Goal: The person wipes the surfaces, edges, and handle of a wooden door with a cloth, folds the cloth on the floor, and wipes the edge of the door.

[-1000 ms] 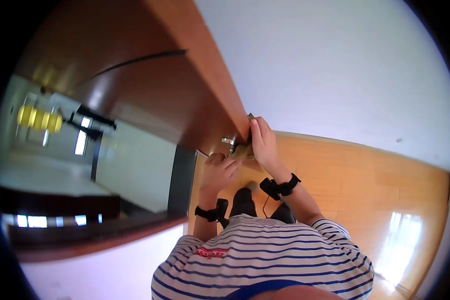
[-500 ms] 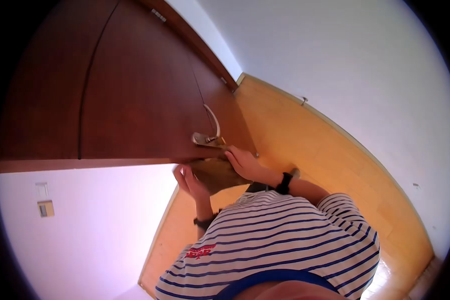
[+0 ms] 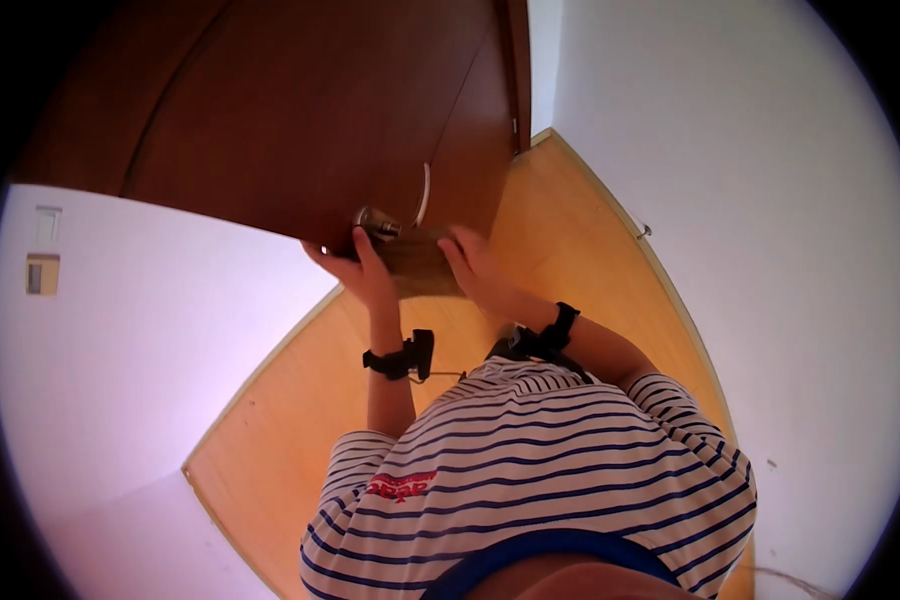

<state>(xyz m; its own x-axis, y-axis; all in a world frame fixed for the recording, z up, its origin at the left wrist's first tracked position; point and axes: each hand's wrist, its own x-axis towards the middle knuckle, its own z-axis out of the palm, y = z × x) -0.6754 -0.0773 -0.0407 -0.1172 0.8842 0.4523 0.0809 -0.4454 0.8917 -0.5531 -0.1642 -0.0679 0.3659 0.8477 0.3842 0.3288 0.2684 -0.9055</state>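
A brown cloth (image 3: 417,265) is stretched between my two hands, just below the handle side of a dark red-brown door (image 3: 300,110). My left hand (image 3: 362,272) is at the door's edge, its thumb pointing up beside the metal lock plate (image 3: 374,221) and its other fingers partly behind the edge. The right end of the cloth is in my right hand (image 3: 477,265), with the fingers pressed on it. A curved silver lever handle (image 3: 425,196) rises above the cloth.
A white wall with a switch (image 3: 48,222) and a beige panel (image 3: 42,274) is at the left. On the right wall, near the wooden floor (image 3: 560,240), a small door stop (image 3: 644,232) sticks out. Black bands are on both wrists.
The door has swung, and its handle face now shows instead of its edge and the room beyond. My left hand has moved up to the door's edge. The cloth remains between my hands.
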